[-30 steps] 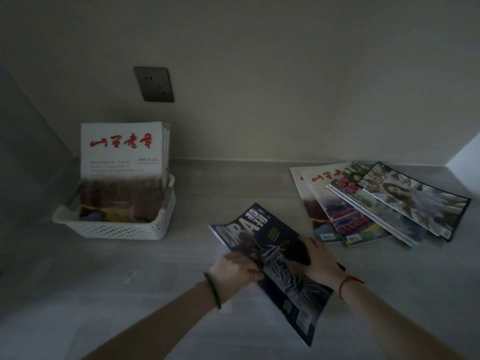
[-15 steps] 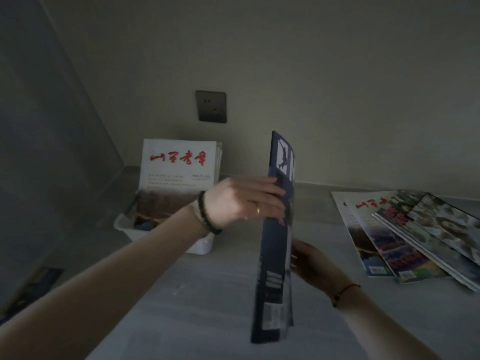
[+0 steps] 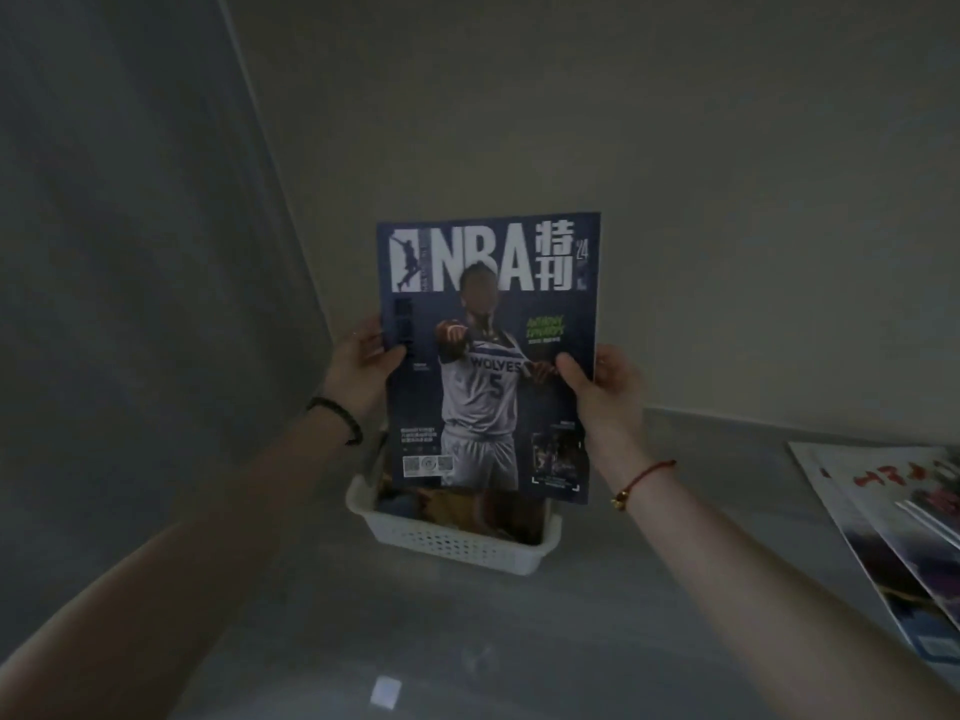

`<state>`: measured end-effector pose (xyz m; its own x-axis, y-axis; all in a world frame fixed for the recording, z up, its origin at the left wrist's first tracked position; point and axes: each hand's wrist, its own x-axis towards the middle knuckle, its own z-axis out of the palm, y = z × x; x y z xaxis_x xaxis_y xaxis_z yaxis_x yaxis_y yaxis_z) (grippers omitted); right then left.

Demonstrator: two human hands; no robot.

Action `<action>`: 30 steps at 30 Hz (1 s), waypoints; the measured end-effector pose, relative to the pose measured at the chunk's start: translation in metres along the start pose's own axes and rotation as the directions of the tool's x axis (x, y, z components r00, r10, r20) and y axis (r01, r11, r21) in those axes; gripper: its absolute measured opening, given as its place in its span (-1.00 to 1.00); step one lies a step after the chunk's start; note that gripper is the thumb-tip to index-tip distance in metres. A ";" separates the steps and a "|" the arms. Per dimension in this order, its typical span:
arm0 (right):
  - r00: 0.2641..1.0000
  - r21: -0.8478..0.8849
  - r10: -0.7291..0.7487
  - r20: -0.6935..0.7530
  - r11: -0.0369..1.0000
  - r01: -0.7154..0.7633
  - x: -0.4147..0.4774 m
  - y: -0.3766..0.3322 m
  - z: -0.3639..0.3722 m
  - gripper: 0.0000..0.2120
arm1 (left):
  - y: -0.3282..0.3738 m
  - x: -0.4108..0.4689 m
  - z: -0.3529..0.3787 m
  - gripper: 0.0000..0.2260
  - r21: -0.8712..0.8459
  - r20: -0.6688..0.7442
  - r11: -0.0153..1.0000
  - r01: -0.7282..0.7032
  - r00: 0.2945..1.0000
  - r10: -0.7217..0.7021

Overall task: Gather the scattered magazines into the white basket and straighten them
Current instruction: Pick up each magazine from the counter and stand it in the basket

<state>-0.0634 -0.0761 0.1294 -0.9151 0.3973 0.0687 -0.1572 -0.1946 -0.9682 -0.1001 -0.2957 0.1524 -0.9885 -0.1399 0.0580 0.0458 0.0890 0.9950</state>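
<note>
Head view, dim light: the left hand (image 3: 363, 367) clasps the left edge of a dark blue NBA magazine (image 3: 491, 356) with a basketball player on its glossy cover, thumb laid across the front and the other fingers hidden behind. The right hand (image 3: 605, 389) clasps the opposite edge the same way, thumb on the cover near the player's elbow. Both hands are closed on the magazine and stand apart by its full width, at about mid-height of the cover. A dark beaded bracelet (image 3: 337, 417) circles the left wrist; a thin red string bracelet (image 3: 647, 472) with a small gold charm circles the right.

Held upright with the cover facing the camera, the magazine has its lower edge just above a white perforated plastic basket (image 3: 457, 543). That basket sits on the grey countertop (image 3: 467, 641) against the far wall, directly below and behind the magazine. Inside it, brownish and blue covers show, probably magazines already standing there, though the gloom blurs them.

Well to the right, near the frame edge, a fanned pile of loose magazines (image 3: 893, 537) lies flat on the counter, the upper white cover bearing red characters. A small pale square (image 3: 385, 691) lies on the near counter.
</note>
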 end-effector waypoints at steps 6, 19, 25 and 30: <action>0.997 -0.200 0.068 0.023 0.978 -0.062 0.018 0.039 0.029 -0.75 | -0.030 0.041 -0.024 -0.61 0.129 -0.025 0.982 0.137 0.991 -0.135; 0.991 -0.777 0.101 -0.090 0.615 -0.134 0.013 0.089 0.000 -0.87 | -0.089 0.052 -0.012 -0.62 0.231 0.073 0.939 0.256 0.958 -0.279; 0.992 -0.901 0.125 0.000 0.430 -0.054 0.005 0.088 -0.008 -0.82 | -0.096 0.046 -0.014 -0.65 0.511 -0.013 0.852 0.116 0.992 -0.127; 0.994 -0.906 0.099 0.047 0.423 0.001 0.003 0.079 -0.032 -0.83 | -0.086 0.034 -0.006 -0.67 0.599 -0.001 0.800 -0.034 0.999 0.043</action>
<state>-0.0666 -0.0619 0.0456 -0.9428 0.3330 -0.0162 0.2690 0.7310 -0.6271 -0.1371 -0.3142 0.0693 -0.9855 -0.1366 0.1011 -0.0160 0.6665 0.7453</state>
